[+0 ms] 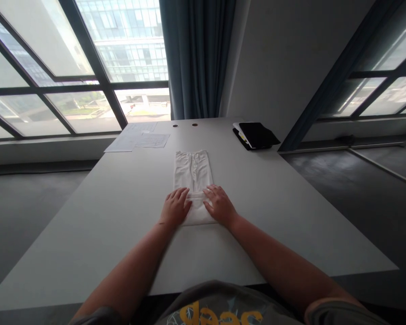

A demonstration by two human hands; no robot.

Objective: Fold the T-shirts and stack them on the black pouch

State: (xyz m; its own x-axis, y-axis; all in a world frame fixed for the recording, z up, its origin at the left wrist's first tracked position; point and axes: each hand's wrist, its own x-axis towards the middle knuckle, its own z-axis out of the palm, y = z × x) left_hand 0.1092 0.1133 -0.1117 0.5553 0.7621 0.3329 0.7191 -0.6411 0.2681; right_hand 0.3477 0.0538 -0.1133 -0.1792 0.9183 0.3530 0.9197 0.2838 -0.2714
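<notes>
White trousers (193,169) lie on the white table (122,216), with the waistband toward the far side. Their near part is folded back over itself, and the folded edge runs between my hands. My left hand (176,205) rests flat on the left side of the folded part, fingers stretched out. On the right side, my right hand (220,204) presses down in the same way, its fingers apart and the thumb pointing inward. The cloth beneath both palms is hidden.
Sheets of paper (131,137) lie at the table's far left. A black folder (257,135) with papers sits at the far right. Two round cable holes (195,125) show near the back edge. A blue curtain (198,58) hangs behind, beside windows.
</notes>
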